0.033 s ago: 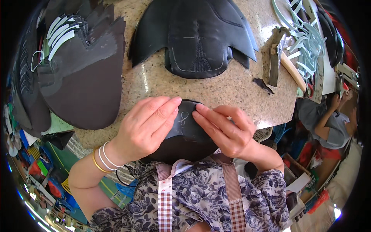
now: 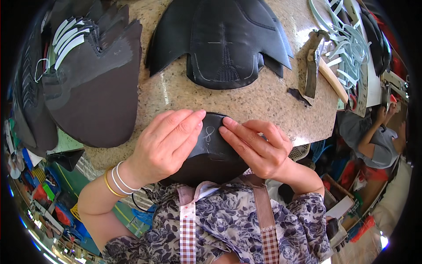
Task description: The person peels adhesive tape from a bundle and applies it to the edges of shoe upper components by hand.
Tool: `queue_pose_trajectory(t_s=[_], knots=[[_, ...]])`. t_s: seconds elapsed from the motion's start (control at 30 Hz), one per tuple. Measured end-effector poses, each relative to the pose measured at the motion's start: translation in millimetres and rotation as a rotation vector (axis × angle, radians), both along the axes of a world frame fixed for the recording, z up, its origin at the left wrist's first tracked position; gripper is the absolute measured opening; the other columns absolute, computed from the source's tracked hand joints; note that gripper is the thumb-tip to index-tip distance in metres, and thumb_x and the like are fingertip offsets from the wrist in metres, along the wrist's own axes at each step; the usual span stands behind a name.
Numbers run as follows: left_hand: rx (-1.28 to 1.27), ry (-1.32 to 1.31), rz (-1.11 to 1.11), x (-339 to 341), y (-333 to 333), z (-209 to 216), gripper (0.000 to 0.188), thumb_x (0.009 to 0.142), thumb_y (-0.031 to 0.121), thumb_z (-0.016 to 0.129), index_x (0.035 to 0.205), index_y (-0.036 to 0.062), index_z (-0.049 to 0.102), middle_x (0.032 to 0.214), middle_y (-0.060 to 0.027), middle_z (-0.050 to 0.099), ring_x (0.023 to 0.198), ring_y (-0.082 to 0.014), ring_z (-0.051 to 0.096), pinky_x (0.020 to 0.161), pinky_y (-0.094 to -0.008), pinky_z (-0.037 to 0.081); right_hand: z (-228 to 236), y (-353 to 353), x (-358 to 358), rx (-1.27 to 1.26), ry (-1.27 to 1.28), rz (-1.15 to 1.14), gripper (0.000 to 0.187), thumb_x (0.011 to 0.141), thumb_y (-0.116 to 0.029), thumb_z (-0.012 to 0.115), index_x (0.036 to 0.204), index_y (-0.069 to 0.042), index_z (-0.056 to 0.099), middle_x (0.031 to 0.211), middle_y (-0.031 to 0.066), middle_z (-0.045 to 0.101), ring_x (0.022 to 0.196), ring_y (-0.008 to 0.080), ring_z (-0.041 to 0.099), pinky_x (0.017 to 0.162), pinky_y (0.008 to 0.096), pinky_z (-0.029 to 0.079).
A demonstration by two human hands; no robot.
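Note:
A dark, curved leather piece (image 2: 210, 143) with a pale hand-drawn mark lies at the table's near edge, against my front. The fingers of my left hand (image 2: 169, 143) are closed in a pinch at its upper left edge. Opposite, my right hand (image 2: 259, 147) pinches the upper right edge, thumb and fingers pressed together. A short stretch of the dark edge shows between the two hands. Just beyond lies a larger black leather piece (image 2: 226, 48) with stitched lines and pale chalk marks. The underside of the held piece is hidden.
Dark, rounded leather pieces (image 2: 99, 105) are piled at left, with white strips (image 2: 70, 48) on top. A hammer (image 2: 314, 66) lies at right beside tangled pale strips (image 2: 351, 53). The speckled stone tabletop (image 2: 176, 94) ends near me. Another person (image 2: 373, 138) works at far right.

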State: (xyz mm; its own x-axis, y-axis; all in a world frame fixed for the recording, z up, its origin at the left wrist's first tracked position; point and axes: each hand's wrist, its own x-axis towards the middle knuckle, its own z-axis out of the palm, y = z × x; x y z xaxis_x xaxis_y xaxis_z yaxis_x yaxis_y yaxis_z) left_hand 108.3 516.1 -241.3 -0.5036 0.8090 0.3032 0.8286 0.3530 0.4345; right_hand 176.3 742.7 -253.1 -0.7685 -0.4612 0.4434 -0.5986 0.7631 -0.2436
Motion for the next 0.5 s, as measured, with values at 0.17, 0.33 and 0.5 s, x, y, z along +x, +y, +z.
queue_pose_trajectory(t_s=[0.17,0.33,0.5], knots=[[-0.163,0.095,-0.017,12.3,1.5,4.9,0.033,0.073,0.002,0.062,0.103,-0.0108,0.062,0.116,-0.0214,0.062,0.104,-0.0326,0.061,0.084,-0.0399,0.053,15.5,7.9,-2.4,0.131,-0.081,0.031,0.044,0.06,-0.017,0.059,0.1,-0.004,0.071,0.11,0.0083,0.068,0.09,0.0147,0.06,0.065,0.0232,0.046],[-0.54,0.172,-0.028,37.9,0.9,14.9,0.047,0.083,0.013,0.05,0.122,-0.011,0.056,0.137,-0.0264,0.048,0.131,-0.0391,0.044,0.106,-0.0424,0.041,23.3,7.5,6.6,0.134,-0.251,0.043,0.049,0.072,-0.022,0.062,0.116,0.001,0.065,0.124,0.0147,0.062,0.125,0.0261,0.051,0.101,0.0371,0.044],[-0.503,0.009,0.025,44.6,-6.1,22.0,0.045,0.083,0.011,0.052,0.124,-0.0072,0.056,0.139,-0.0252,0.047,0.134,-0.0377,0.041,0.108,-0.0428,0.038,23.7,-4.5,14.4,0.116,-0.624,0.227,0.08,0.078,-0.033,0.062,0.142,0.005,0.034,0.151,0.0194,0.032,0.142,0.0297,0.03,0.117,0.0458,0.021]])
